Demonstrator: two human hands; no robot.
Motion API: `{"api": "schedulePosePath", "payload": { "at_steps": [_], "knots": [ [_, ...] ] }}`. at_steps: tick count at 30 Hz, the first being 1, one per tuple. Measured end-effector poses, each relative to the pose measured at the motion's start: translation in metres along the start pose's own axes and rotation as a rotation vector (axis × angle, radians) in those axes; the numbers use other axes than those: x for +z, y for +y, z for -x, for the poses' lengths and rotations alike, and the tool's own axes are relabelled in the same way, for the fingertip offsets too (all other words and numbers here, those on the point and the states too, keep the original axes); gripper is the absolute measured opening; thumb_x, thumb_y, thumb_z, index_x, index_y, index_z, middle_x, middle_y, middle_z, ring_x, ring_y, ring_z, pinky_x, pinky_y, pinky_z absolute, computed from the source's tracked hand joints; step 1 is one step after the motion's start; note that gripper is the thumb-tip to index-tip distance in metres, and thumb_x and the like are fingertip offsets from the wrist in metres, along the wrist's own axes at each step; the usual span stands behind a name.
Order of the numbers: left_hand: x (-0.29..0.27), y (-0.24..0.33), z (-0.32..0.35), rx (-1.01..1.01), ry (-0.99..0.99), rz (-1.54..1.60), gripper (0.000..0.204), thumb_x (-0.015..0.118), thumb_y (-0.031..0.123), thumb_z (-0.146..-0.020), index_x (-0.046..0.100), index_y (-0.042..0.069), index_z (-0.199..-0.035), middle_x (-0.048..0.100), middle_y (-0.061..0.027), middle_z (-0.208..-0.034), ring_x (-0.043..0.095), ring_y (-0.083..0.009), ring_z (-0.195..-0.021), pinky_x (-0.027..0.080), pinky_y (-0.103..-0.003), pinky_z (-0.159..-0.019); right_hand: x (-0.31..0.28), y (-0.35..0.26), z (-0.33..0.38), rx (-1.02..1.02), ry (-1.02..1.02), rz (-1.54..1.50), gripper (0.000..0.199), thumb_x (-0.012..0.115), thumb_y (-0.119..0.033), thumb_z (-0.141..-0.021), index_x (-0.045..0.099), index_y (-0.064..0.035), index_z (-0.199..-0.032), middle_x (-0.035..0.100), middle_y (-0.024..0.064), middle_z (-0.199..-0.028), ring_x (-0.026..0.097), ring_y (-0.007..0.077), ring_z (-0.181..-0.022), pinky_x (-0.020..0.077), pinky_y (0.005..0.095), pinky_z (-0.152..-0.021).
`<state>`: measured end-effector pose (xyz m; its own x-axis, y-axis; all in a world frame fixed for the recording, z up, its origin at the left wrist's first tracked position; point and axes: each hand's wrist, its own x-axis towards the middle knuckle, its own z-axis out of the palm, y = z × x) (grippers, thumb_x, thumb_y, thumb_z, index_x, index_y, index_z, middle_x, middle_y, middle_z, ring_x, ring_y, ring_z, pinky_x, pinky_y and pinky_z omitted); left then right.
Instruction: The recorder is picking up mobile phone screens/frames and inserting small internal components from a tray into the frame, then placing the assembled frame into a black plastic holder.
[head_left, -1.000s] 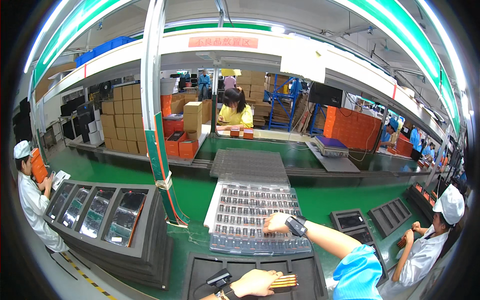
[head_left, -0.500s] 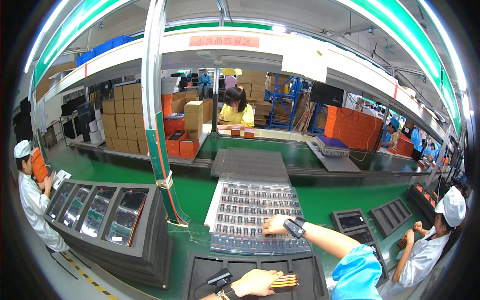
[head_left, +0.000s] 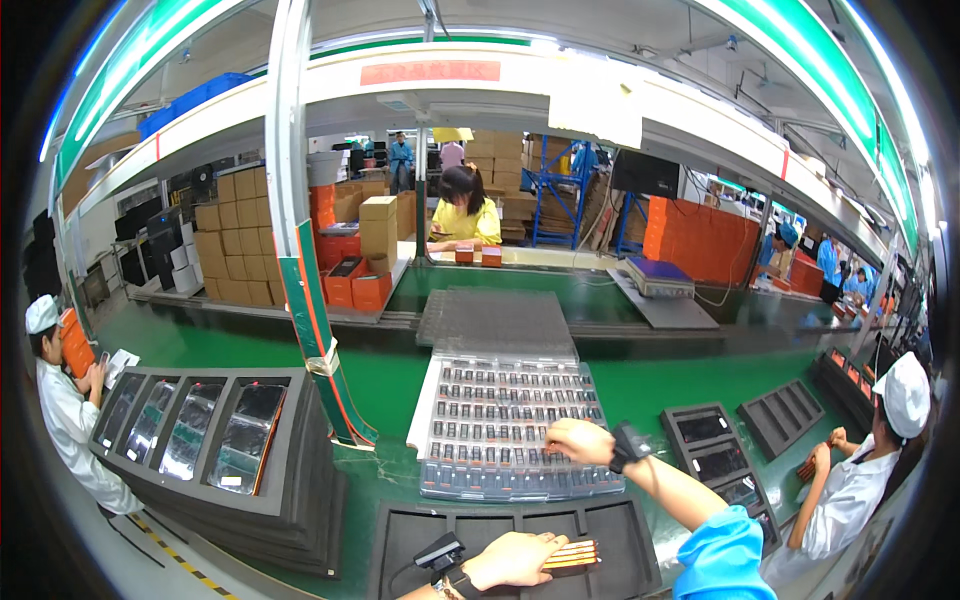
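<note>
My left hand is closed on a stack of thin, phone-shaped slabs with orange edges. It holds them above a dark grey foam tray with several wide compartments. Farther out, my right hand hovers over the right side of a clear plastic tray filled with rows of small black parts. Its fingers are curled and pressed together; whatever is between their tips is too small to make out. Both wrists wear dark strapped devices, the left one with a cable.
A high pile of grey foam trays with glossy screens stands at left, beside a metal post. Grey sheets lie beyond the clear tray. More foam trays sit at right. Co-workers are at both sides and across the bench.
My right hand has lifted slightly and shifted right over the rows of parts, its fingers now curled. The left hand keeps the stack in nearly the same place. The whole view has shifted slightly.
</note>
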<state>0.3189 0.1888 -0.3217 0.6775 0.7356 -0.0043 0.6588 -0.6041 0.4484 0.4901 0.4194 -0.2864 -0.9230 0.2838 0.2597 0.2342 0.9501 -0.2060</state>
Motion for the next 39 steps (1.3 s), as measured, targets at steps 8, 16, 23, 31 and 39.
{"api": "schedulePosePath", "payload": {
  "at_steps": [8,16,23,31,39],
  "knots": [
    [-0.011,0.009,0.002,-0.045,0.012,-0.044,0.06,0.074,0.035,-0.081,0.052,0.01,-0.13,0.065,-0.0089,-0.112,0.069,-0.0274,-0.101,0.059,-0.04,-0.08,-0.021,-0.125,0.141,0.677,-0.03,-0.443,0.015,0.071,-0.013,-0.089,0.071,-0.0026,-0.1,0.071,0.0088,-0.082,0.064,0.0159,-0.069,0.0524,0.0303,-0.066],
    [-0.022,0.011,-0.005,-0.056,-0.034,-0.049,0.055,0.074,0.036,-0.082,0.056,0.012,-0.129,0.067,-0.0054,-0.11,0.069,-0.0251,-0.099,0.058,-0.037,-0.079,0.031,-0.142,0.194,0.839,0.358,-0.41,0.011,0.072,-0.015,-0.091,0.074,-0.0054,-0.096,0.069,0.0074,-0.082,0.063,0.0183,-0.068,0.049,0.0304,-0.061],
    [-0.022,0.015,-0.005,-0.091,-0.02,-0.037,0.055,0.077,0.035,-0.079,0.057,0.016,-0.127,0.069,-0.0032,-0.106,0.07,-0.0248,-0.094,0.058,-0.037,-0.075,0.045,-0.155,0.191,0.839,0.644,-0.353,0.009,0.075,-0.011,-0.088,0.076,-0.0066,-0.095,0.071,0.0054,-0.09,0.065,0.0163,-0.075,0.0516,0.027,-0.066],
    [-0.02,0.014,-0.005,-0.088,0.023,-0.03,0.055,0.078,0.032,-0.078,0.057,0.015,-0.126,0.069,-0.0036,-0.108,0.071,-0.0247,-0.092,0.058,-0.035,-0.074,0.04,-0.168,0.178,1.029,0.642,-0.53,0.015,0.077,-0.003,-0.084,0.073,-0.003,-0.099,0.075,0.0074,-0.092,0.066,0.0082,-0.072,0.0486,0.0215,-0.057],
    [-0.024,0.018,-0.007,-0.121,-0.017,-0.038,0.054,0.077,0.032,-0.08,0.057,0.016,-0.127,0.069,-0.0037,-0.108,0.071,-0.0248,-0.093,0.058,-0.035,-0.074,0.048,-0.163,0.179,0.844,0.974,-0.935,0.007,0.063,0.003,-0.095,0.057,0.0007,-0.093,0.071,0.0176,-0.104,0.067,0.0139,-0.08,0.0565,0.0254,-0.07]
  ]
}}
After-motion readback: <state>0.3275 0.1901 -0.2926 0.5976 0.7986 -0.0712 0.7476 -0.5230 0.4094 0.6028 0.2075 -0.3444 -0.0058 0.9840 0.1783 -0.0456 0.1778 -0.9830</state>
